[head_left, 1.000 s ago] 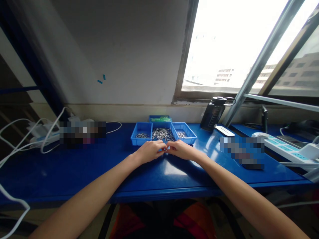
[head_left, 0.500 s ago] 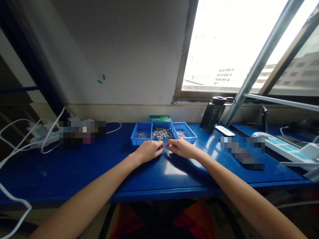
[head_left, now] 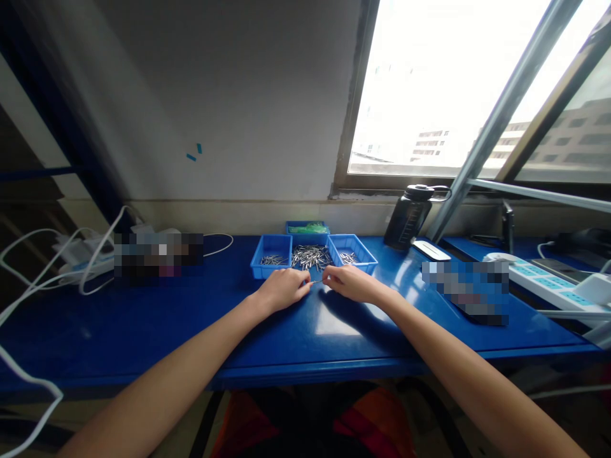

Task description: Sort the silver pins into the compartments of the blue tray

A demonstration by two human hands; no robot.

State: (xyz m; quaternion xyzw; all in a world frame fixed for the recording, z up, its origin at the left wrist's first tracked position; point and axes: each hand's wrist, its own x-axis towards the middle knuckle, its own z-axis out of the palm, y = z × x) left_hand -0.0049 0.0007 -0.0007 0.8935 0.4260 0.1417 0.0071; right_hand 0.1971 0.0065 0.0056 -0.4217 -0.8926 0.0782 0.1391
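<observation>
Between my two hands, just above the blue table in front of the bins, runs a thin metal pin (head_left: 316,282). My left hand (head_left: 285,287) is closed in a pinch at its left end, with thumb and forefinger together. At the other end, the fingertips of my right hand (head_left: 345,282) are pinched too. Beyond the hands lies a heap of small silver metal pieces (head_left: 311,256). A blue bin (head_left: 270,272) stands left of it and another blue bin (head_left: 366,259) on the right, each with a few similar pieces inside.
Behind the heap, a small blue box (head_left: 308,224) holds green material. A dark bottle (head_left: 409,219) and a white flat device (head_left: 431,250) are at the right, with a power strip (head_left: 548,285) farther over. White cables (head_left: 98,254) tangle at the left. The table's front edge (head_left: 310,375) is near me.
My hands were touching a second ago and have drawn slightly apart. The right hand has shifted a little to the right, and the thin pin now shows between the fingertips.
</observation>
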